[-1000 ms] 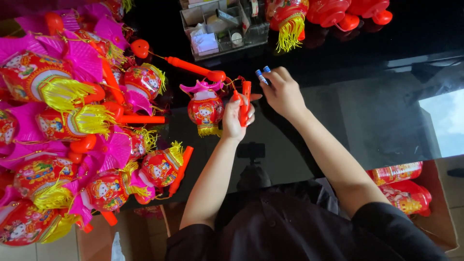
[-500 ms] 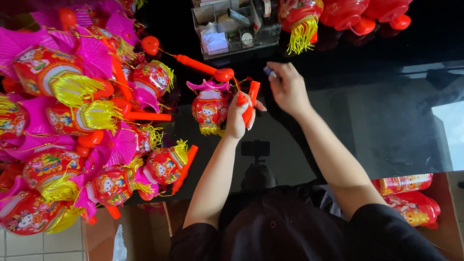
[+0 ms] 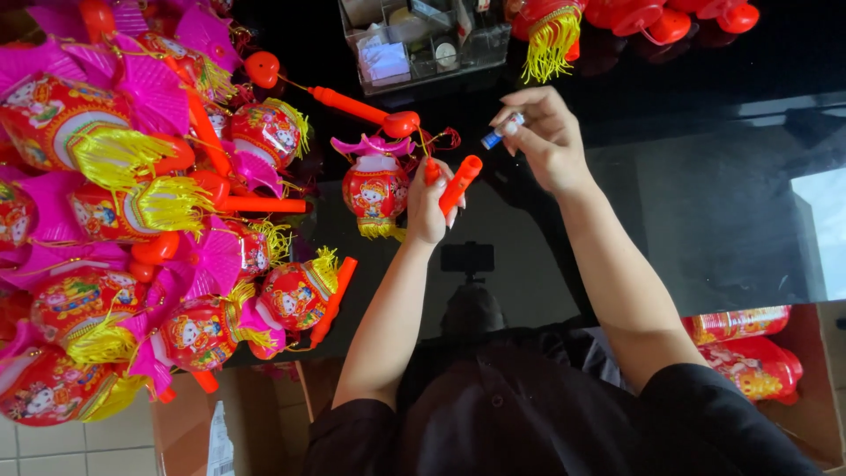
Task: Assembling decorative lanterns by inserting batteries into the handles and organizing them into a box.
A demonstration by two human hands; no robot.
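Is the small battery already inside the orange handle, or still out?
Out: the right hand pinches the small blue-and-white battery apart from the orange plastic handle in the left hand.

Soft daylight fills the scene, a pale window glare lies on the glossy black table (image 3: 705, 203) at its right edge, the person's dark reflection shows in its middle, the picture stays sharp overall, and the lanterns (image 3: 132, 220) bulge slightly toward the left edge.
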